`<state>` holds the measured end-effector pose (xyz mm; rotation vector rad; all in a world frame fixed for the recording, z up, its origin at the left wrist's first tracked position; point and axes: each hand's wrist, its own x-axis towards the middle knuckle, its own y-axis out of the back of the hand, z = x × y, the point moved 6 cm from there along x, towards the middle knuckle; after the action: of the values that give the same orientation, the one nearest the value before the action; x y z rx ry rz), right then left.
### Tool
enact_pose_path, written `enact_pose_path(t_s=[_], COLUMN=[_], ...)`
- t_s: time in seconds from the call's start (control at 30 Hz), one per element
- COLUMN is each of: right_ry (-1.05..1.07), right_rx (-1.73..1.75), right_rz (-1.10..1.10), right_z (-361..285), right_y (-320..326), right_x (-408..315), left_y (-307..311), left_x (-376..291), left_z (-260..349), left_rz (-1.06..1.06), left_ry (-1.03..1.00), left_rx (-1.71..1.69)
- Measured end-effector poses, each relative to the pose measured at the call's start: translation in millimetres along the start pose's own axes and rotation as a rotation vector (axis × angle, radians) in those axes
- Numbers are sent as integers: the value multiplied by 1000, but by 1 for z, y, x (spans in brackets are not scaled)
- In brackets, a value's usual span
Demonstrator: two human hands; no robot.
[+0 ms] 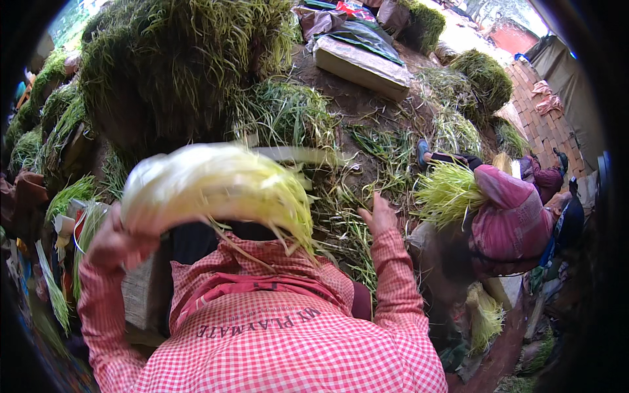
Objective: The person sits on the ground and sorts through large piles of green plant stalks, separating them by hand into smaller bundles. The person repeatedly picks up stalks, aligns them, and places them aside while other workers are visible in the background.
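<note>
My left hand point(118, 240) grips one end of a thick bundle of pale green and white leafy stalks point(216, 186). The bundle arcs in front of my chest, blurred by motion, with its yellow-green ends hanging towards the right. Over to the right, my right hand point(381, 216) is held out with its fingers apart and nothing in it. Loose green blades point(344, 231) lie on the ground beyond and below that hand.
A tall heap of green stalks point(186, 64) stands at the upper left. A pale flat block point(361, 69) bears plastic sheets. To the right, a person in a pink top point(511, 221) sits beside another bundle point(449, 194). A pale bundle point(484, 319) lies at the lower right.
</note>
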<state>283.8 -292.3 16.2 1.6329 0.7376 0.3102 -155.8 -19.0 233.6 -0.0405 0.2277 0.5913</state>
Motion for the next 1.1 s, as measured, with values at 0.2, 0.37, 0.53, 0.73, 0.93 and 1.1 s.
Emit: enact_pose_path(t_s=[0.2,0.37,0.53,0.73,0.93,1.1], right_ry=[182,950,1482,1267,1157,1207], right_rx=[154,933,948,758,345,99], right_rz=[-3,-123,482,142,249,355], right_z=[-39,-174,-257,-305,-312,-322], right_y=[9,86,164,90,17,-11], right_x=[-56,-143,-204,-168,-167,-171], left_y=[-51,-136,-173,-124,-94,-78], left_x=[73,91,60,8,-16,-15], left_z=[137,165,104,6,-56,-96], left_rz=[86,-182,-163,-137,201,78], left_ry=[-344,-241,-832,-360,-391,-142], left_rx=[109,708,1484,2009,1789,1439])
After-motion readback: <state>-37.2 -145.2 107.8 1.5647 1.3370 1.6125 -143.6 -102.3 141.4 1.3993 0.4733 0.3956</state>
